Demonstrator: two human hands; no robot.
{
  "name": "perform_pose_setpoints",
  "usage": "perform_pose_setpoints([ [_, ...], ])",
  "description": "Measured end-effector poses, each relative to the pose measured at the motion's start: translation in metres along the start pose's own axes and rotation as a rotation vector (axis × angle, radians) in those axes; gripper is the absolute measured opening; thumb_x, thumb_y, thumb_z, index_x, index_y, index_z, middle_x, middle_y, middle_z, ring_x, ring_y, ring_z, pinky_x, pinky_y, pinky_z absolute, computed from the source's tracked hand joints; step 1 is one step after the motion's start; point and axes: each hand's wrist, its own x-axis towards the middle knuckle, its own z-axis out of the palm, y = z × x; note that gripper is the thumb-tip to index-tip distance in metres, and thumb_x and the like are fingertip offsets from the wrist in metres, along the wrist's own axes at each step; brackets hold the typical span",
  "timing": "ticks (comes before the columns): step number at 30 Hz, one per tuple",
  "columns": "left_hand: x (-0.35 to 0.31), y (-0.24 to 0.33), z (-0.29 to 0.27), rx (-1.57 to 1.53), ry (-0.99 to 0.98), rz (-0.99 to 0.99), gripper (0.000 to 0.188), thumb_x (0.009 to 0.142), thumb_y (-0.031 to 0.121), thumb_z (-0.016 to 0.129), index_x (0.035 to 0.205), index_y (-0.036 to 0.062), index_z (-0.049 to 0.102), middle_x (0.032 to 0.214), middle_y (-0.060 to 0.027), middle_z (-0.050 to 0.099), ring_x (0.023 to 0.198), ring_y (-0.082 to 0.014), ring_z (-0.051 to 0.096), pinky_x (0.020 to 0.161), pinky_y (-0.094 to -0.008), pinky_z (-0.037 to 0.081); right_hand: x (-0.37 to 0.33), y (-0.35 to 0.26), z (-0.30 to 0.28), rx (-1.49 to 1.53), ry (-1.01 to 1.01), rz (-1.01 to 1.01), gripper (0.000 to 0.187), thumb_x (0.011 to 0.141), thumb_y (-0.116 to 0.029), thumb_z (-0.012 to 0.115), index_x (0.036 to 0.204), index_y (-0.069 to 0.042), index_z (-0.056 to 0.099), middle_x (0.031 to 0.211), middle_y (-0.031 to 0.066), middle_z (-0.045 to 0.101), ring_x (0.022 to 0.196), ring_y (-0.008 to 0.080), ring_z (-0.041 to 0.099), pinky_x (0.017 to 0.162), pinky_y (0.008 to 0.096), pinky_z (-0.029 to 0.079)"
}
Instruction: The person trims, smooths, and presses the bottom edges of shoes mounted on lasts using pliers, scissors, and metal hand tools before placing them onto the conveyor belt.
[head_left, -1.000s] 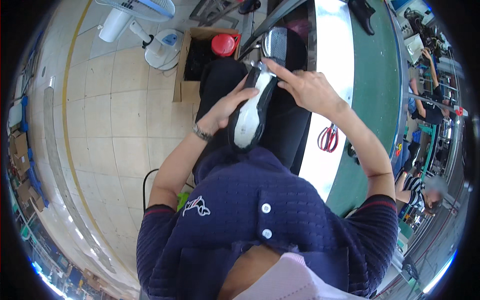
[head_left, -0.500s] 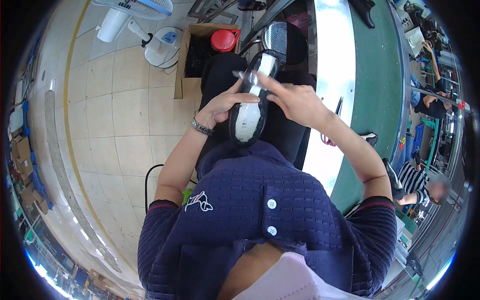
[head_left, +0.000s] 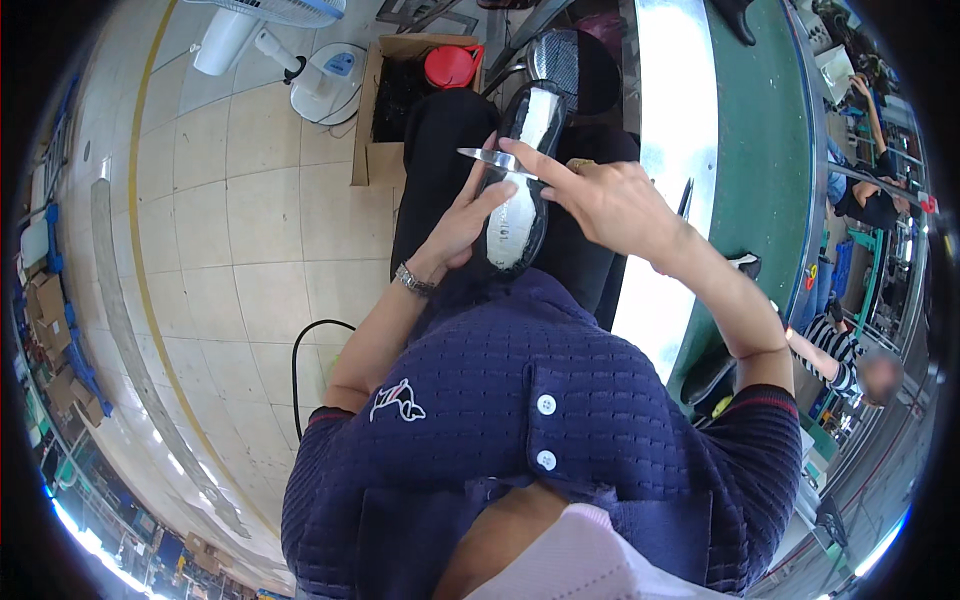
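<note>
A black shoe [head_left: 520, 200] lies sole-up on my lap, its pale sole facing me and its toe pointing away. My left hand [head_left: 462, 222] grips the shoe's left side near the heel, and a metal watch sits on that wrist. My right hand [head_left: 610, 205] holds a thin metal blade [head_left: 487, 156]. The index finger is stretched along the blade. The blade lies across the sole near its middle, with its tip pointing left.
A green conveyor table [head_left: 760, 150] with a shiny metal edge runs along my right, with a dark shoe [head_left: 745, 262] on it. A cardboard box [head_left: 372, 110] with a red container [head_left: 450, 65] and a white fan [head_left: 320, 80] stand ahead on the tiled floor. Another person [head_left: 840, 350] sits at far right.
The shoe now lies straighter along my lap, showing more of its sole. My right hand has shifted right, and the blade now lies across the sole pointing left.
</note>
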Motion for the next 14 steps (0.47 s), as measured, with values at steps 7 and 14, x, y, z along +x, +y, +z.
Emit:
perform_pose_setpoints([
  [7, -0.004, -0.004, -0.004, 0.063, -0.12, -0.006, 0.098, 0.074, -0.001, 0.068, 0.145, 0.0209, 0.005, 0.13, -0.0064, 0.041, 0.116, -0.0153, 0.044, 0.096, -0.0322, 0.038, -0.012, -0.01, 0.013, -0.03, -0.155, 0.114, 0.063, 0.086, -0.016, 0.055, 0.141, -0.025, 0.024, 0.064, 0.0136, 0.058, 0.056, 0.026, 0.062, 0.046, 0.0363, 0.049],
  [14, -0.015, -0.015, -0.021, 0.217, -0.189, -0.324, 0.084, 0.072, 0.007, 0.073, 0.139, 0.0124, 0.022, 0.13, -0.0073, 0.045, 0.115, -0.016, 0.046, 0.094, -0.032, 0.04, -0.019, -0.032, 0.018, -0.086, -0.211, 0.148, 0.075, 0.083, -0.013, 0.059, 0.143, -0.024, 0.017, 0.072, 0.0135, 0.059, 0.055, 0.0247, 0.063, 0.045, 0.0307, 0.049],
])
